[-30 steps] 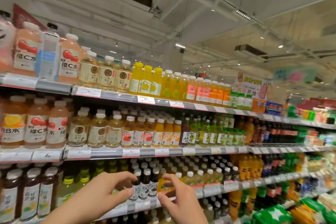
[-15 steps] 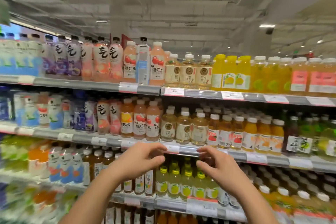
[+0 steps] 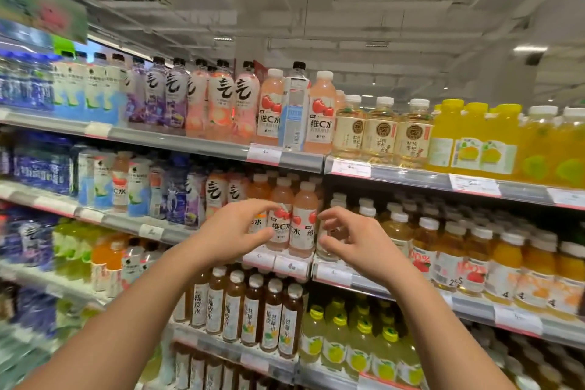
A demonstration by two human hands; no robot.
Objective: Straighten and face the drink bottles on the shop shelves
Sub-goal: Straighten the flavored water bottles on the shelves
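Glossy clear plastic bottles (image 3: 280,225) with paper-like labels; matt grey shelf edge (image 3: 202,144).

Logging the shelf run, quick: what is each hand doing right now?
Left hand: fingers curved at the pink bottles; grip cannot be told.
Right hand: fingers curled, holding nothing visible.

The hands (image 3: 232,232) (image 3: 357,239) have been raised from the dark bottles to the pink bottles (image 3: 292,221) a shelf higher.

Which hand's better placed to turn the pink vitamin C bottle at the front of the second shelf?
Left, probably. The left hand has its curled fingers right beside the pink bottle; the right hand sits further right, in front of the neighbouring pale bottle.
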